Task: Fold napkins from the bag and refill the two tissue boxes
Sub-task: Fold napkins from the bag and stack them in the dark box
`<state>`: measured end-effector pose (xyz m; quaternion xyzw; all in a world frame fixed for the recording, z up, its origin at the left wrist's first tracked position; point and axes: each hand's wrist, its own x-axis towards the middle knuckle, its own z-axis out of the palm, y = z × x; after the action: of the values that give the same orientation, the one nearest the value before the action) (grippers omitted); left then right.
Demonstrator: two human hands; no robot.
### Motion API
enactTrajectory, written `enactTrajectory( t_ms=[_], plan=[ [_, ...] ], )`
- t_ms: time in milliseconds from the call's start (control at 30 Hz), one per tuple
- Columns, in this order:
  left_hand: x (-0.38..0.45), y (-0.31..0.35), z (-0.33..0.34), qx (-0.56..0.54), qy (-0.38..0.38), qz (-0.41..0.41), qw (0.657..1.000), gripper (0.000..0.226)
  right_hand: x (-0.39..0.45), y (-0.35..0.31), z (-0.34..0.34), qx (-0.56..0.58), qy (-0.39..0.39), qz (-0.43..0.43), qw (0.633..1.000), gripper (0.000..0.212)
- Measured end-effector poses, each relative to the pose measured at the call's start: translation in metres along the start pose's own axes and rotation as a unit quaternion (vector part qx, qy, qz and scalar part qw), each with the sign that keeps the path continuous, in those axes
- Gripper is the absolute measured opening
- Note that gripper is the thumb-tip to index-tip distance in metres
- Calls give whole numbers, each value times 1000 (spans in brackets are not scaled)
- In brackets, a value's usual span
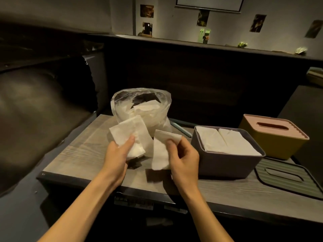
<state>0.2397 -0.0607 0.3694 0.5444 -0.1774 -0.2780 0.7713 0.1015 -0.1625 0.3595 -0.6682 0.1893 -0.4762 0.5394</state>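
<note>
Two white paper napkins in hand, held above the near middle of the grey wood-grain table (73, 154). Left hand (116, 155) grips a partly folded white napkin (129, 135), thumb on top, fingers curled beneath. Right hand (183, 156) pinches the top edge of a second white napkin (160, 154), which hangs down, already creased.

Just behind the hands: clear plastic bag (141, 109), mouth open, with a good supply of loose white napkins inside. Bag stands upright on the table.

To the right of the hands: open grey rectangular tissue box (225, 163), lid off. Folded napkins inside lie in two side-by-side stacks reaching close to the rim. Its dark ribbed lid with oval slot (286, 177) lies flat on the table, right of the box.

Behind and right of the grey box: yellow tissue box with pink slotted lid (272, 135), lid on. Contents not visible.

Progress, judged: grey box looks nearly full; a few more folds, then lid on. Yellow box status cannot be told with the lid closed. The bag's remaining stock suggests the task is roughly mid-way at most.
</note>
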Motion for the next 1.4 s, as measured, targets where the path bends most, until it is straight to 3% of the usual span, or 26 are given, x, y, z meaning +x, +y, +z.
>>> enactTrajectory(
  t_ms=[100, 233, 300, 433, 533, 667, 800, 933, 1067, 1133, 1300, 1400],
  plan=[
    [-4, -2, 4, 58, -78, -29, 995, 26, 1, -12, 7, 42, -15, -11, 999, 6],
    [-10, 7, 7, -35, -129, -70, 989, 49, 21, -9, 31, -163, -21, -18, 986, 8],
    [-12, 10, 9, -67, -143, -81, 984, 53, 26, -3, 38, -229, -43, 3, 973, 21],
    [-7, 8, 10, -34, -125, -72, 989, 32, 24, -5, 36, -97, -17, 92, 991, 41],
    [-5, 7, 8, -29, -124, -79, 989, 30, 30, -3, 28, -36, -54, 140, 988, 26],
    [-4, 6, 8, -46, -109, -75, 990, 31, 30, -5, 21, -130, -38, 53, 989, 16],
    [-4, 6, 6, -73, -100, -79, 989, 32, 28, -28, 12, -74, 44, -32, 996, 15],
    [-2, 6, 5, -102, -108, -92, 985, 38, 29, -47, 23, -7, -7, 23, 1000, 18],
    [-5, 8, 4, -155, -154, -109, 970, 61, 28, -20, 48, -207, -52, 37, 976, 22],
    [-3, 7, 4, -145, -158, -111, 970, 54, 30, -12, 54, -323, -61, 15, 944, 25],
    [3, 0, 1, -74, -114, -90, 987, 30, 66, -31, 55, -320, -52, -115, 939, 24],
    [2, 1, 1, -64, -111, -96, 987, 28, 111, -46, 62, -383, -53, -193, 902, 30]
  ],
)
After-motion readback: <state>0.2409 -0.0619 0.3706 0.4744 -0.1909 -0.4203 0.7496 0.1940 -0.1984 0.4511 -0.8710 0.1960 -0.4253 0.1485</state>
